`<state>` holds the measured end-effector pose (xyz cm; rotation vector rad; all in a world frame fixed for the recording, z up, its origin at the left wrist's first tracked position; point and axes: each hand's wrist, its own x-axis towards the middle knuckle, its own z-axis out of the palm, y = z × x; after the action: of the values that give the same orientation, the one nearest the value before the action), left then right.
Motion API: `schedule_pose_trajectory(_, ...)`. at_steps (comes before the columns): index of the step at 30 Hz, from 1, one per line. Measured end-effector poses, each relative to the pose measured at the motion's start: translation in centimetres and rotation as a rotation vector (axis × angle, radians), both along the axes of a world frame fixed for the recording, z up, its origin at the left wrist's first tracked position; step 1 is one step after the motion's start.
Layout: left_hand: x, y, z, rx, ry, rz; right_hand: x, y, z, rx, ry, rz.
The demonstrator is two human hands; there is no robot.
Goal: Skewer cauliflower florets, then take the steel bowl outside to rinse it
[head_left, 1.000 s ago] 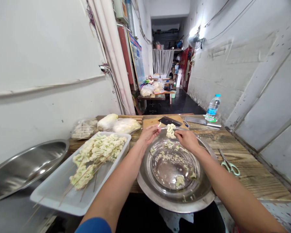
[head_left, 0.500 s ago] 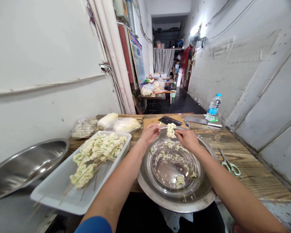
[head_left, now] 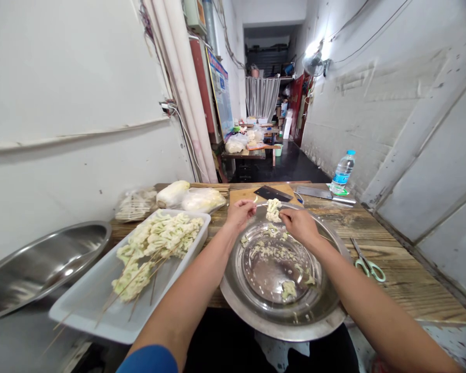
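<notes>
My right hand (head_left: 301, 224) is closed on a cauliflower skewer; its pale florets (head_left: 273, 210) stick out to the left of my fingers, above the far side of a wide steel basin (head_left: 283, 331). To the left, my left hand (head_left: 241, 213) pinches a small pale cauliflower piece (head_left: 256, 199), apart from the skewer. Crumbs and a larger cauliflower piece (head_left: 288, 289) lie in the basin. Beside my left arm, a white plastic tray (head_left: 73, 313) bears a heap of skewered cauliflower (head_left: 166, 233), with thin sticks pointing toward me.
Green-handled scissors (head_left: 368, 264) lie right of the basin. Behind it are a cutting board (head_left: 238, 196) with a dark cleaver blade (head_left: 274, 194), another knife (head_left: 320, 194) and a water bottle (head_left: 342, 172). Bagged vegetables (head_left: 202, 200) and an empty steel bowl (head_left: 42, 259) are at left.
Both hands stay almost in place over the far rim. The skewered florets have shifted very slightly; nothing is visibly let go or taken up.
</notes>
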<state>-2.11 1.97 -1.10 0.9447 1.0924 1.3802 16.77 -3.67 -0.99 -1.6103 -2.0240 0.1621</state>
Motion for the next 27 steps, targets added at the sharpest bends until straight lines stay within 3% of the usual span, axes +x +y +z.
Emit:
schedule_pose_trajectory(10,0.3,0.0,-0.3,-0.052,-0.065,0.013,-1.6,-1.5,0.4,-0.006,-0.160,-0.085)
schedule_pose_trajectory(21,1.3,-1.0,0.7,-0.101,-0.114,-0.210,-2.1,-1.2,0.0,0.073,-0.058,-0.068)
schedule_pose_trajectory(23,0.9,-0.9,0.7,-0.037,0.106,-0.198,-1.7,-0.8,-0.1,0.087,-0.024,-0.082)
schedule_pose_trajectory(27,-0.1,-0.5,-0.4,0.114,0.842,-0.142,-0.6,0.1,-0.2,0.096,0.020,-0.193)
